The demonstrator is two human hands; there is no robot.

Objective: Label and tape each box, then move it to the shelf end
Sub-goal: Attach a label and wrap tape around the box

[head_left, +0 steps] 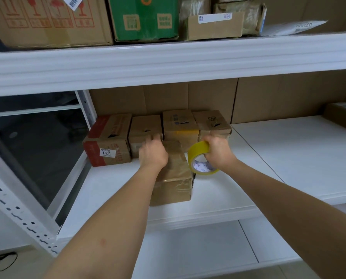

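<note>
— Cardboard, brown and wrapped in glossy tape: the front box (173, 174) sits on the white shelf (278, 158), right under the person's left hand (153, 153). Where does it lie from the other hand?

— Just to the left of the right hand (218, 152) and slightly nearer the person. That hand grips a roll of yellow tape (201, 159), fingers curled through and over the ring, and the roll almost touches the box's right edge.

— And the left hand?

— It is blurred; it lies over the far end of the box with fingers reaching forward toward the row of boxes (158, 133) behind. Whether the fingers curl on anything cannot be told.

— Which way does the box run?

— Its long axis points away from the person, from the shelf's front lip toward that back row, so it passes beneath the left palm.

— So the nearer hand?

— The left, by contact or close to it. A pull of tape would likely run along that axis, with the right hand travelling beside it.
</note>
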